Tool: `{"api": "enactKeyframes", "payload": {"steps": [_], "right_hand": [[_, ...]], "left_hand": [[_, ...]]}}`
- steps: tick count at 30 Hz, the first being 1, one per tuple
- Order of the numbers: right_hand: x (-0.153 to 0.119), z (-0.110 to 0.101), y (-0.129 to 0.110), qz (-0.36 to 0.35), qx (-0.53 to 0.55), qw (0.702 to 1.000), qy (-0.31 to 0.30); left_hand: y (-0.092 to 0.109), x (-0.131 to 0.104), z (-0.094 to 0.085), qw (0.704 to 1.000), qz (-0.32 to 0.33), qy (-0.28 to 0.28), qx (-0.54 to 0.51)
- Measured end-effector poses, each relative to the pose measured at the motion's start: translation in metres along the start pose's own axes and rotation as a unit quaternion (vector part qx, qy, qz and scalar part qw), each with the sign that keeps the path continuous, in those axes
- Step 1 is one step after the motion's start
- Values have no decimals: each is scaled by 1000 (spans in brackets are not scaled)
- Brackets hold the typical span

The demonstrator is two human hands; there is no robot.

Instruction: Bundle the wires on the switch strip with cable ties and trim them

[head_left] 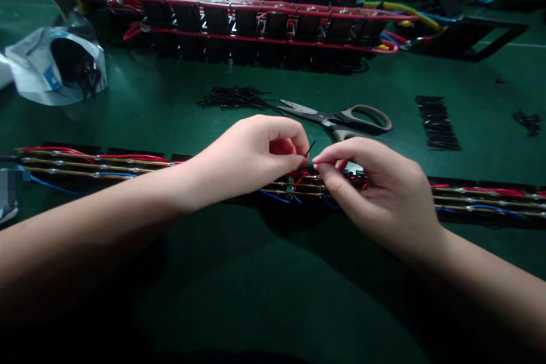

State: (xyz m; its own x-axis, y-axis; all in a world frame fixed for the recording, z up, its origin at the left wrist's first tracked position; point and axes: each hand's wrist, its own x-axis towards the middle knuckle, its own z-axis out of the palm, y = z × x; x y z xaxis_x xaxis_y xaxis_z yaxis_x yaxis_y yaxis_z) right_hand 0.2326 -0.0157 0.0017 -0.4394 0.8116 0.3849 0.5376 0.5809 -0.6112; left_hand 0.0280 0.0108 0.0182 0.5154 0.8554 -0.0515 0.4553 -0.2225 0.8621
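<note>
Between the thumb and index finger of my left hand (256,153) is a thin black strip (311,148), its tip pointing up and right. My right hand (379,193) is close beside it, thumb and index fingertips pinched together; whether anything is between them is too small to tell. Both hands are over a long wired strip assembly (490,199) with brass-coloured rods and red and blue wires. A small green part (290,186) shows on the assembly below my fingertips.
Scissors (333,118) lie behind my hands, beside a pile of black strips (234,96). More black strips (437,123) lie at right. An open plastic bag (38,68) stands at left. Larger wired assemblies (273,23) span the back of the green table (256,296).
</note>
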Motion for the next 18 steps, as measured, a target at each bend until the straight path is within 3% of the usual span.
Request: {"api": "enactKeyframes", "payload": {"steps": [8, 18], "right_hand": [[4, 1, 2, -23, -7, 998, -56], [4, -1, 2, -24, -19, 996, -79]], "left_hand": [[-7, 1, 6, 999, -28, 21, -26], [-12, 3, 8, 999, -32, 29, -13]]}}
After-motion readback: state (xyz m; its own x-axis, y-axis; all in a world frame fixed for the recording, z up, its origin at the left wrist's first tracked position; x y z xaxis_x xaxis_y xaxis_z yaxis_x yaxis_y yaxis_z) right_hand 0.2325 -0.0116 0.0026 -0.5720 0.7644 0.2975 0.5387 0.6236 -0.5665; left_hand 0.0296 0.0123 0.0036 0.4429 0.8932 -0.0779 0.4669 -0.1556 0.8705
